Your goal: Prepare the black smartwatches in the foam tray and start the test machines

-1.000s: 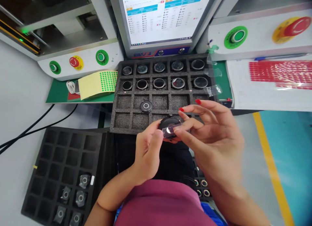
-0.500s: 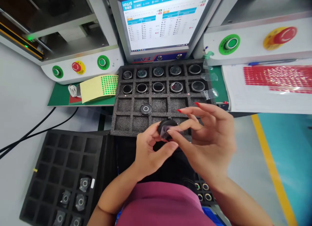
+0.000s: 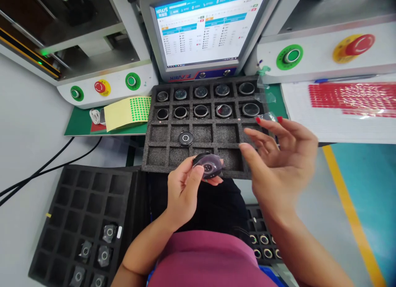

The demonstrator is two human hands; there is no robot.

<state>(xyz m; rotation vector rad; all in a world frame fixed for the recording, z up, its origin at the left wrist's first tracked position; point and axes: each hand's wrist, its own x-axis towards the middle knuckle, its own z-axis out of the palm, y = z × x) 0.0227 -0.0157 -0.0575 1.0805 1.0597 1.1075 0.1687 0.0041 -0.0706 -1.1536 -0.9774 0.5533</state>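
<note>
In my left hand (image 3: 185, 188) is a round black smartwatch body (image 3: 209, 166), its sensor back facing up with a clear film over it. The thumb presses on the film and the fingers curl under the watch. My right hand (image 3: 278, 163) is raised to the right of it, fingers apart, with nothing visible in them. Just beyond both hands lies a grey foam tray (image 3: 204, 121). Several round watches sit face up in its two far rows. Another watch body (image 3: 185, 138) rests sensor side up in the third row.
A monitor (image 3: 210, 31) stands behind the tray, between machines with buttons and a red emergency stop (image 3: 361, 44). Green-dot stickers (image 3: 140, 109) lie left, red sticker sheets (image 3: 349, 99) right. Lower left, a black tray (image 3: 80, 200) holds several film-wrapped watches; another tray (image 3: 262, 229) is lower right.
My right hand has let go of the film at the watch and moved away to the right, its fingers spreading. The left hand has tilted the watch so its sensor back shows.
</note>
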